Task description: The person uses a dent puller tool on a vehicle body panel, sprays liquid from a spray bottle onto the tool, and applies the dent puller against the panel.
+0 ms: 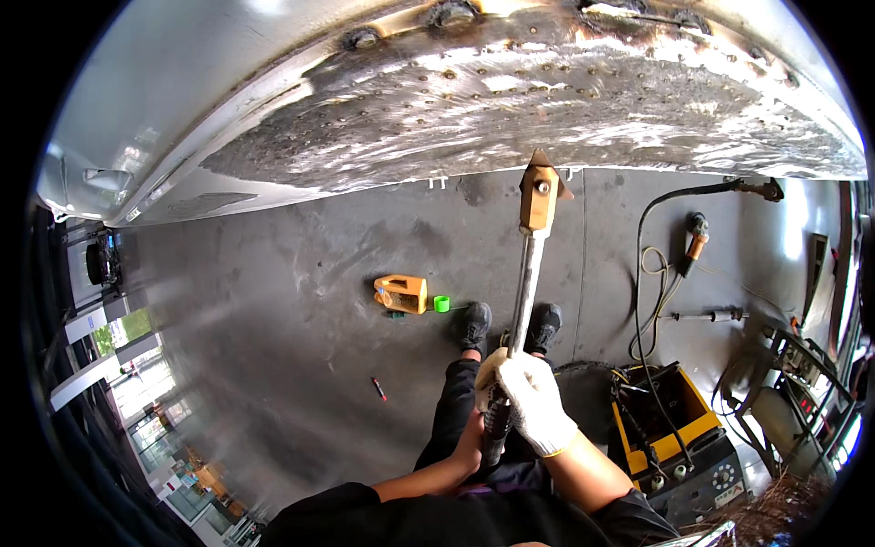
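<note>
I hold a dent puller upright in front of me, with a long metal rod, a black grip and a brass-coloured head carrying a pointed, triangular tip. My right hand, in a white knitted glove, is wrapped round the rod where it meets the grip. My left hand closes on the black grip from the left; its fingers are partly hidden. The tip overlaps the lower edge of a bare, scuffed metal vehicle panel dotted with small weld marks. Whether it touches the panel, I cannot tell.
On the grey floor lie a yellow jug, a green cap and a red-and-black marker. To the right are an orange angle grinder, loose cables, a slide hammer and a yellow-and-black machine.
</note>
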`<state>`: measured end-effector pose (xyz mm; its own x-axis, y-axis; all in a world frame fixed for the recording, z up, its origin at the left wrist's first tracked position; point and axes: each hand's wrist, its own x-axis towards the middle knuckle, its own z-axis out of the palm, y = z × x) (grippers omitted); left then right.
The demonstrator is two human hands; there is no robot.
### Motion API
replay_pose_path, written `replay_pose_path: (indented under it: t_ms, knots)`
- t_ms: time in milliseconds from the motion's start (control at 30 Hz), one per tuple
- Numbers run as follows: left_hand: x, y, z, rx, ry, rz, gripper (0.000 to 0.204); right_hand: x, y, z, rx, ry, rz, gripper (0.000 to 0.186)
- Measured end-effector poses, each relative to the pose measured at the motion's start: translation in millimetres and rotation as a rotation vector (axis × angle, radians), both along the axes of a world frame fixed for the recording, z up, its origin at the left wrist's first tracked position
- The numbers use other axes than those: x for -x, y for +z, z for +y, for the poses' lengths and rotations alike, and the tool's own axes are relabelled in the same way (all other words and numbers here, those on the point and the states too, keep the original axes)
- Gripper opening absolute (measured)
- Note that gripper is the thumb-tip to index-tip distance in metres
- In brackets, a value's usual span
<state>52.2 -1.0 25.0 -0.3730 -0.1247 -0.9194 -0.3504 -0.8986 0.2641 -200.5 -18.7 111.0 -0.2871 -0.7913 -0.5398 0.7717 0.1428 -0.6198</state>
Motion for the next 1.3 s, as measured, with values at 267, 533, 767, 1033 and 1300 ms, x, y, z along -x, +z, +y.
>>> replay_pose_path:
  t_ms: [267,533,767,1033,1300]
  knots:
    - [-12.9,-15.1,12.0,0.05,-0.054,0.139,0.051,-3.2,3.4,-8.1,0.023,0.081,0.042,0.046]
    - [-15.4,-19.3,8.9,-0.017,-0.034,0.131,0.061,-0.5,6.6,-13.2,0.01,0.031,0.002,0.049]
    - [-23.2,-25.1,10.4,-0.106,0.047,0.174,0.059,-1.1,9.3,-13.9,-0.003,0.011,-0.012,0.051]
    - [-21.0,-25.9,2.9,-0.085,0.047,0.178,0.051,-6.3,5.0,-13.9,-0.015,-0.062,-0.025,0.036]
    - [-25.1,-27.7,5.6,-0.171,0.07,0.23,0.055,-6.4,7.2,-11.7,-0.046,-0.004,0.03,0.048]
